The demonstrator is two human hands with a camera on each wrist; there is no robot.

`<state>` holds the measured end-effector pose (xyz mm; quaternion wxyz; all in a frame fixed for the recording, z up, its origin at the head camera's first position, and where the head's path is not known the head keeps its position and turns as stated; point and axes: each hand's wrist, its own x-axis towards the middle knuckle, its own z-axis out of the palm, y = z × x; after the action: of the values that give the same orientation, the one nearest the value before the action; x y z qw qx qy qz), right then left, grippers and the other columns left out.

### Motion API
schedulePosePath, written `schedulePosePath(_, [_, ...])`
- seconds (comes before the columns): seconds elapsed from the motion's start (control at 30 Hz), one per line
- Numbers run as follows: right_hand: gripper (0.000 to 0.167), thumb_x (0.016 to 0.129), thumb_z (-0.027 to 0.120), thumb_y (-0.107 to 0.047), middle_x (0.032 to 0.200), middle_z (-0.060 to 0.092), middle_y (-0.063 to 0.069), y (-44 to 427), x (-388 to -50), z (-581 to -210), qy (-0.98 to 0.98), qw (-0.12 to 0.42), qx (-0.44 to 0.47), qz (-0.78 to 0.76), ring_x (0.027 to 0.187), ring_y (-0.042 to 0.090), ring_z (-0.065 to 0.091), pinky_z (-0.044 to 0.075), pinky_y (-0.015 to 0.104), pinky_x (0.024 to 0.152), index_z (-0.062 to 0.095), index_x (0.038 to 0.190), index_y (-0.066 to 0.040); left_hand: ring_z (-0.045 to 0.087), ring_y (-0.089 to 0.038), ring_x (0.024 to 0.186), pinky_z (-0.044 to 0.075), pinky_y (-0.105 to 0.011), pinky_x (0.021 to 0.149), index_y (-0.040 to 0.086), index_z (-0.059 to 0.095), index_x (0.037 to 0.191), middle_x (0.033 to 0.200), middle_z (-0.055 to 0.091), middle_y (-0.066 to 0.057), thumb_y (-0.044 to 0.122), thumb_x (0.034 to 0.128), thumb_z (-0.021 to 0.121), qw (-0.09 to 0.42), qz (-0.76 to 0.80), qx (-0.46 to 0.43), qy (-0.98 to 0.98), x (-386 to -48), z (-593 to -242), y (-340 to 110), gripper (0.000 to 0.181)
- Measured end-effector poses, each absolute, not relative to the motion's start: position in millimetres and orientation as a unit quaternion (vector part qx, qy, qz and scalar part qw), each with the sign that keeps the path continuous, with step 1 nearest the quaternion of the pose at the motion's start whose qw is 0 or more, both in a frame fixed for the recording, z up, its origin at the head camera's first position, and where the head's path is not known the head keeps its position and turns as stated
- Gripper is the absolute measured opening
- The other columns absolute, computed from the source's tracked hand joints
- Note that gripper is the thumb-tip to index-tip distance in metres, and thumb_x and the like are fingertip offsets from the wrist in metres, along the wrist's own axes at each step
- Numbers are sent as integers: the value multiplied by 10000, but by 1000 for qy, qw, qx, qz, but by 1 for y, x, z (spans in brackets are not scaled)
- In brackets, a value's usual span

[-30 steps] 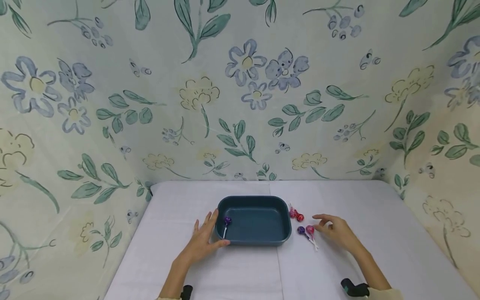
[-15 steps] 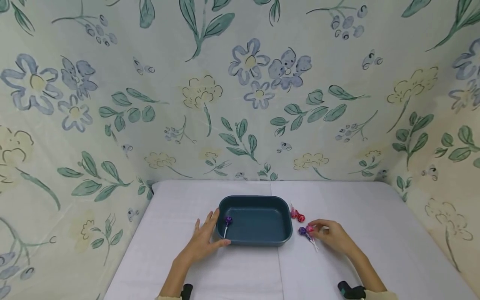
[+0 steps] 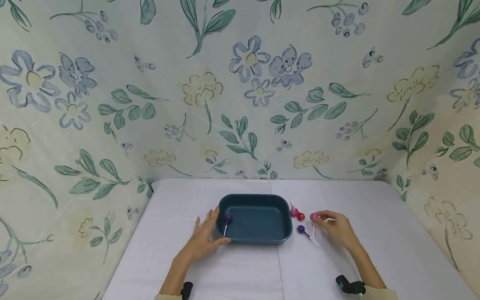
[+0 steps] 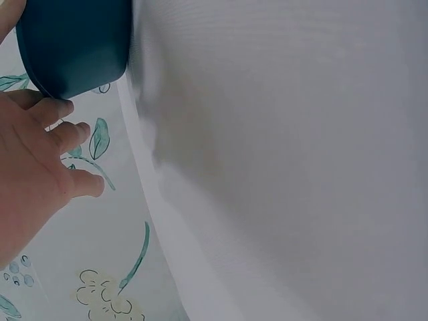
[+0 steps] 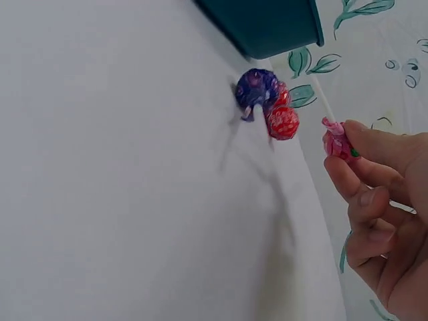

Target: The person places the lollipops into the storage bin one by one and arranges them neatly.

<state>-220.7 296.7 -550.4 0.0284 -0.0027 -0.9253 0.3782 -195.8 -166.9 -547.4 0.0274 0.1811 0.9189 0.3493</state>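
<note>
My right hand (image 3: 338,229) pinches a pink lollipop (image 3: 313,216) by its wrapped head, held between thumb and fingertip; in the right wrist view its white stick points up and away. Below it on the cloth lies a purple lollipop (image 3: 301,229), and two red-wrapped lollipops (image 5: 283,123) sit close together near the box's right side. With fingers spread, my left hand (image 3: 202,241) rests against the left end of a dark blue rectangular box (image 3: 255,241). Inside that box another purple lollipop (image 3: 228,218) leans at the left.
A white cloth (image 3: 240,271) covers the table. Behind and at both sides hangs a floral curtain (image 3: 240,121), right beyond the table's far edge.
My right hand has taken hold of the pink lollipop and lifted it away from the purple one beside it. The left hand and the box have stayed in place.
</note>
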Motion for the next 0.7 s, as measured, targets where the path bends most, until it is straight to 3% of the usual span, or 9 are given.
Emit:
schedulePosePath(0.13, [403, 972, 729, -379, 1086, 715, 155, 287, -227, -537, -910, 52, 2, 411, 648, 133, 521, 447, 234, 493, 725, 1236, -73, 156, -389, 1613, -26, -733, 1250, 79, 118, 1666, 1732, 192, -126, 576, 890, 747, 27, 348, 178, 920, -196, -548, -167, 1116])
schedulePosePath(0.3, [374, 981, 725, -338, 1058, 701, 155, 264, -238, -522, -892, 69, 40, 445, 529, 104, 483, 425, 222, 468, 715, 1249, -78, 160, -386, 1613, -18, -737, 1248, 82, 122, 1668, 1733, 195, -115, 574, 888, 751, 28, 347, 173, 922, -196, -548, -168, 1116])
schedulePosePath(0.57, [312, 935, 782, -285, 982, 718, 115, 213, -254, -506, -867, 66, 92, 485, 510, 91, 460, 398, 215, 429, 754, 1186, -102, 160, -390, 1612, -11, -743, 1244, 76, 130, 1667, 1730, 201, -136, 580, 893, 742, 18, 348, 180, 920, -196, -551, -168, 1107])
schedulePosePath(0.7, [255, 916, 801, -275, 899, 721, 56, 186, -258, -508, -868, 66, 112, 479, 558, 92, 472, 394, 204, 468, 784, 1121, -125, 157, -391, 1613, -11, -745, 1243, 74, 128, 1667, 1731, 198, -134, 576, 891, 747, 19, 347, 179, 921, -196, -552, -167, 1112])
